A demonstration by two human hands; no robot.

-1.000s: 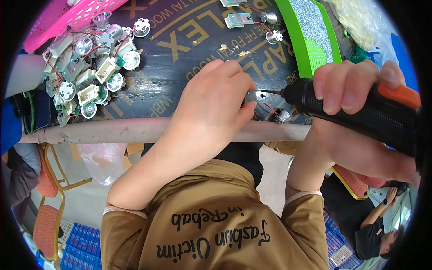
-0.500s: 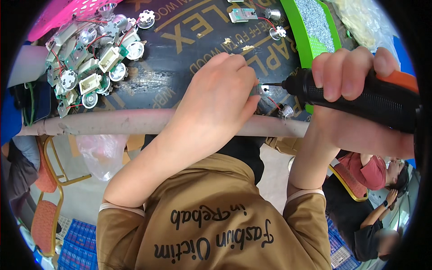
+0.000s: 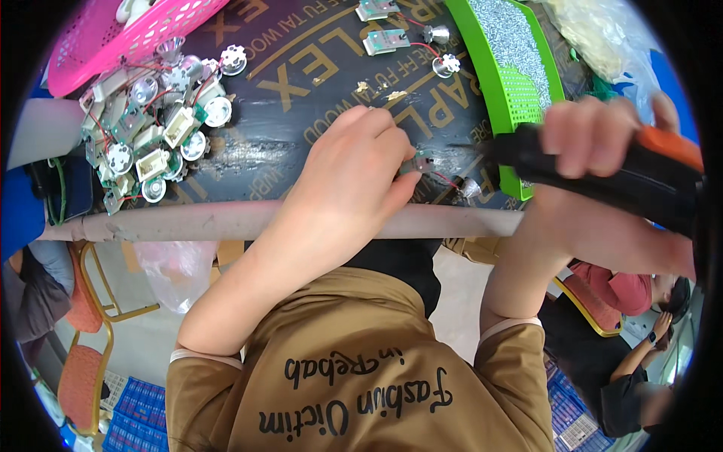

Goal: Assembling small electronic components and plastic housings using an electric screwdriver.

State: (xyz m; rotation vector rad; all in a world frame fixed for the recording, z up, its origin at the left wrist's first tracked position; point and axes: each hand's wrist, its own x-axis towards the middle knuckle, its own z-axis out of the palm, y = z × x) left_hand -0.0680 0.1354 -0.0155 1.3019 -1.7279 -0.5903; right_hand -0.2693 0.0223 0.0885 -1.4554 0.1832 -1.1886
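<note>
So the table (image 3: pixel 263 151) is a dark board with gold lettering, scuffed in places, a few pale flakes on top, and a grubby whitish edge (image 3: pixel 151 221) along the person's side. The left hand (image 3: pixel 360 166) is closed in a pinch over a small circuit board (image 3: pixel 424 161) at the near-middle of the table, its end poking out past the fingertips — a red wire runs from it to a shiny little cup (image 3: pixel 470 188) just beside. The right hand (image 3: pixel 591 139) has its fingers wrapped round a black and orange power screwdriver (image 3: pixel 640 184), its blurry tip apart from the board.

Left side's a heap of lamp parts (image 3: pixel 152 163) next to a pink basket (image 3: pixel 143 44). Two wired units (image 3: pixel 388 42) lie at the far side, near a green tray (image 3: pixel 555 71) of tiny silver bits (image 3: pixel 512 38), with a clear plastic bag (image 3: pixel 602 38) beyond.

Room-wise: grey floor (image 3: pixel 452 301), reddish chairs (image 3: pixel 81 388) with gold frames, blue crates (image 3: pixel 139 414), plus a person in red (image 3: pixel 619 288) and one in black (image 3: pixel 587 343) over on the right.
</note>
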